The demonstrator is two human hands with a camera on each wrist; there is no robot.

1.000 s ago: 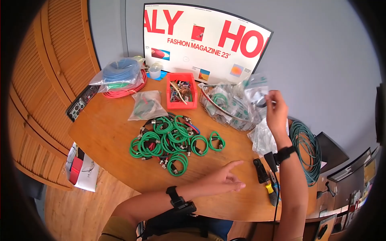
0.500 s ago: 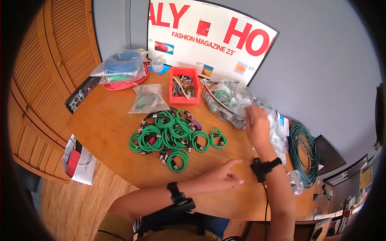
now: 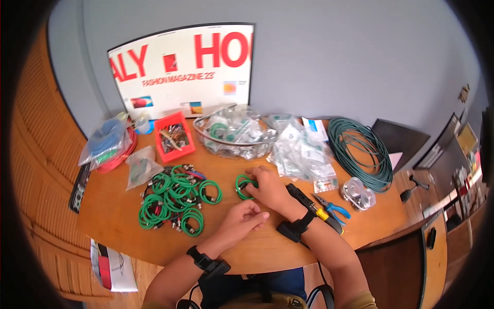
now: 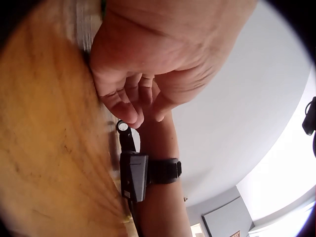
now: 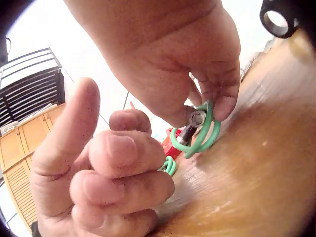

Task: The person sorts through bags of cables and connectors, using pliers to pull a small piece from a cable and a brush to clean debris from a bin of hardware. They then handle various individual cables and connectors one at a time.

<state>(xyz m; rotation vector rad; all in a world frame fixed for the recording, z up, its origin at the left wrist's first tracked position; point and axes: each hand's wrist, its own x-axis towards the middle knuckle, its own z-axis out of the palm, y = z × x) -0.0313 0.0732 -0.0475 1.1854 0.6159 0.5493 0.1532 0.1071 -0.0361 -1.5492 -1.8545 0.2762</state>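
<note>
Thumb and fingers of my right hand [image 3: 274, 191] pinch a small green cable coil [image 3: 240, 188], low over the wooden table [image 3: 267, 252]. In the right wrist view the coil [image 5: 213, 134] hangs from the fingertips of that hand [image 5: 168, 59], a metal connector beside them. My left hand [image 3: 237, 222] is just left of it, fingers loosely curled around nothing; it also shows in the left wrist view [image 4: 153, 49] and the right wrist view [image 5: 113, 177]. Further left lies a pile of green coiled cables [image 3: 179, 199] with some red and black ones.
Behind stand a red bin [image 3: 188, 149] of small parts and a wire basket [image 3: 236, 143] of bagged items. To the right are loose plastic bags [image 3: 298, 154], a large dark green cable coil [image 3: 383, 172], blue pliers [image 3: 337, 209] and clear round containers [image 3: 358, 194].
My right hand has come from the bags at the right to mid-table and now pinches a green coil. My left hand's fingers are more curled. The head view has turned right.
</note>
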